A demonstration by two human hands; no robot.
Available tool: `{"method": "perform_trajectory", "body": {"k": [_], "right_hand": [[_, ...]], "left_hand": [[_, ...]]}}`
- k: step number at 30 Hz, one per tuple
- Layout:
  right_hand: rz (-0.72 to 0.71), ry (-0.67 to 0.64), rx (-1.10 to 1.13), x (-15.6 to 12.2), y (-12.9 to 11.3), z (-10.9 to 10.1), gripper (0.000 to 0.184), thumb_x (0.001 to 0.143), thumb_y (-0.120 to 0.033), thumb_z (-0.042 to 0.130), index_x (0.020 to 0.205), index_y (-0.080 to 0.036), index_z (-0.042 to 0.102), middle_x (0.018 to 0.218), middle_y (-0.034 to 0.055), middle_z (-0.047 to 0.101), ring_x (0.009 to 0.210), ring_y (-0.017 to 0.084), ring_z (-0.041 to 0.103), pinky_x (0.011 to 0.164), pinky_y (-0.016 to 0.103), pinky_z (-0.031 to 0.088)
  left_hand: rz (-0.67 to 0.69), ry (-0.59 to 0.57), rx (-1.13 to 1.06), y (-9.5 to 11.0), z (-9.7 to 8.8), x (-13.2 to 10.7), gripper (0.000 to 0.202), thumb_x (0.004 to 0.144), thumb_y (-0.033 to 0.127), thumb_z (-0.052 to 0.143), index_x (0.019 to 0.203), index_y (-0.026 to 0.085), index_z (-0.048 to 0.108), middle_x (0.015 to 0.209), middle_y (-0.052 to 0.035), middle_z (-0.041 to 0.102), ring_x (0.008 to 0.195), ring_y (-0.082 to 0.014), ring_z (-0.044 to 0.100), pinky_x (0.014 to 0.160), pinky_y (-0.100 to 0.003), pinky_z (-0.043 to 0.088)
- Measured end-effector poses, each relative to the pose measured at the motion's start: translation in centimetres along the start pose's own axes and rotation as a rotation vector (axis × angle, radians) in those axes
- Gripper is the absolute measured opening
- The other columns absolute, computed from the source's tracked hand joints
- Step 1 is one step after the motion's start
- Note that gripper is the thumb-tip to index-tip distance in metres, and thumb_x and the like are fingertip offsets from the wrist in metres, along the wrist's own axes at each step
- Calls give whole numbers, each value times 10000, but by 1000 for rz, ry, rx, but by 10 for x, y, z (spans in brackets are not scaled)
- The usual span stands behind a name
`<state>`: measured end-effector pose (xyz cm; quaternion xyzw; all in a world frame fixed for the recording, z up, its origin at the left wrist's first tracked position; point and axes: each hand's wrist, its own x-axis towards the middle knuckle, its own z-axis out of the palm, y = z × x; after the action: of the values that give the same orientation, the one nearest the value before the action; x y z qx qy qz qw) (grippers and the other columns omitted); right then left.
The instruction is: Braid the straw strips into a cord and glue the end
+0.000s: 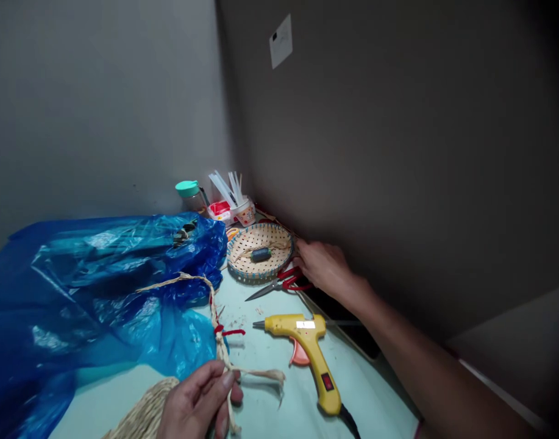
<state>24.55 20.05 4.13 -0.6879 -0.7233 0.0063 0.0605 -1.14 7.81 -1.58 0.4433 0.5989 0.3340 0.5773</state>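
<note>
My left hand (201, 399) pinches a braided raffia cord (220, 350) between thumb and fingers. A piece of red yarn (228, 331) is tied round the braid above my fingers, and loose strands stick out to the right. My right hand (322, 265) is stretched out to the far right side of the table, fingers curled down beside a round woven basket (249, 274). Red-handled scissors (279, 284) lie just below that hand, blades pointing left. What is between the right fingertips, if anything, is hidden. A spool of dark thread (261, 254) rests in the basket.
A yellow glue gun (306, 335) lies on the pale table, its cord running off the front. Blue plastic sheeting (100, 292) covers the left side, near a raffia bundle (144, 408). Behind stand a jar (190, 194) and a cup (245, 213) of glue sticks. Walls close the corner.
</note>
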Motion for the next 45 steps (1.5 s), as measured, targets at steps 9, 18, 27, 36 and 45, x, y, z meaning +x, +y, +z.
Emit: {"method": "perform_trajectory", "body": {"k": [9, 18, 27, 36, 45], "right_hand": [[55, 71, -64, -7, 14, -7, 345, 854, -122, 472, 1186, -184, 544, 902, 99, 708, 805, 215, 680, 604, 258, 393], [-20, 124, -69, -18, 1, -16, 248, 932, -224, 410, 972, -149, 643, 987, 153, 667, 911, 252, 611, 653, 293, 382], [-628, -391, 554, -71, -87, -6, 212, 911, -334, 502, 788, -188, 594, 684, -1, 599, 592, 121, 496, 541, 233, 291], [-576, -383, 607, -75, -86, 13, 147, 913, -266, 460, 810, -184, 524, 749, 4, 584, 671, 124, 494, 612, 233, 317], [-597, -452, 716, -72, -85, 11, 143, 898, -225, 469, 807, -185, 573, 721, -14, 607, 668, 115, 511, 597, 227, 317]], "left_hand": [[-15, 28, -99, 3, 5, -5, 417, 683, 545, 722, 720, 132, 672, 422, 53, 492, 345, -30, 301, 378, -163, 256], [29, 52, -195, 18, 14, -16, 269, 738, 383, 708, 706, 122, 653, 510, 13, 581, 368, -29, 354, 383, -159, 267], [83, 59, -199, 13, 11, -13, 198, 770, 322, 652, 727, 129, 637, 424, 12, 567, 356, -78, 445, 397, -187, 325], [102, -8, -129, 18, 11, -14, 236, 855, 342, 544, 792, 126, 615, 569, -67, 688, 523, -159, 625, 574, -265, 492], [-15, 6, -323, 15, 13, -12, 213, 862, 368, 545, 831, 158, 554, 578, -14, 656, 423, -134, 605, 500, -243, 462]]}}
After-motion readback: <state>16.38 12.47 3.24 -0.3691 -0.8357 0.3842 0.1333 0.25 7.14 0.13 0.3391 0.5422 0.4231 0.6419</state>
